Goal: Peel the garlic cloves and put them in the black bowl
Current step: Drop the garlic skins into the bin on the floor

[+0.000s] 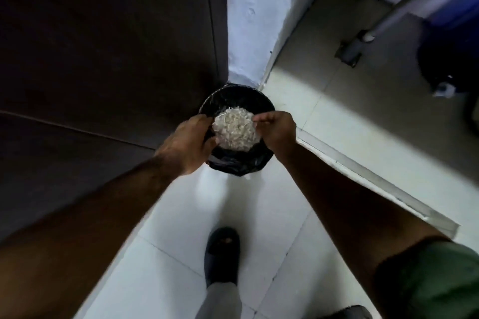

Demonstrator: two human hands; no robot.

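I am standing over a round bin (234,96) lined with a black plastic bag. Just above its opening hangs a round heap of pale garlic skins (234,128), held between my two hands. My left hand (188,142) grips its left edge with curled fingers. My right hand (276,129) pinches its right edge. Whether the skins lie in a dish or a clear bag cannot be told. No black bowl and no peeled cloves are in view.
A dark wooden door (103,59) fills the left side, and a white wall corner (248,21) rises behind the bin. A raised white threshold (375,179) runs along the right. My foot in a dark slipper (223,254) stands on the pale tiled floor. A blue container (451,8) stands at the far right.
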